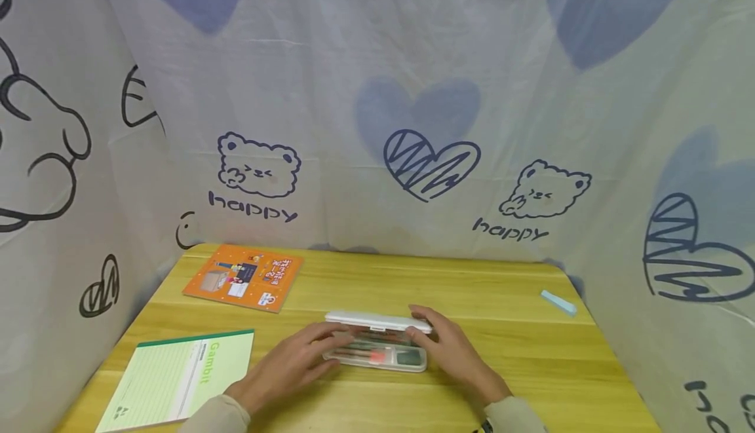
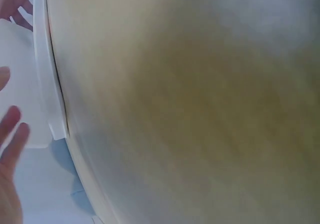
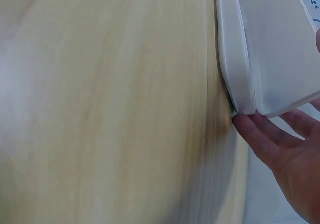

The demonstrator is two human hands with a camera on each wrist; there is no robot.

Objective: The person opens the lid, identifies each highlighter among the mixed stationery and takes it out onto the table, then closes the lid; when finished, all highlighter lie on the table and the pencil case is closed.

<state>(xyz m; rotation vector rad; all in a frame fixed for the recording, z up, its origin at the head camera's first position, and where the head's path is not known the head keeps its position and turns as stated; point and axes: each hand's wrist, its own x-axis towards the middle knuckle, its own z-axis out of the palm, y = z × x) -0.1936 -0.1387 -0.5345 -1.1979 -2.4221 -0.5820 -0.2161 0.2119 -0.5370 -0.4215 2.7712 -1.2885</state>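
Observation:
A white pencil case (image 1: 375, 321) stands on the table with its lid tilted up. Its clear tray (image 1: 383, 363) holds brownish pencils or pens, a pinkish-red item and a dark item, too small to identify. My right hand (image 1: 457, 351) grips the right end of the lid, thumb in front and fingers behind. In the right wrist view, fingertips of that hand (image 3: 295, 154) touch the end of the case. My left hand (image 1: 295, 361) is at the left end of the case, its fingers loosely extended. In the left wrist view, its fingers (image 2: 12, 149) are spread beside the white lid.
An orange booklet (image 1: 244, 278) lies at the table's back left. Nearer, on the left, is a pale green notebook (image 1: 177, 377) marked Gambit. A light blue stick-like item (image 1: 558, 302) lies at the far right. Printed white cloth (image 1: 354, 223) hangs around the table.

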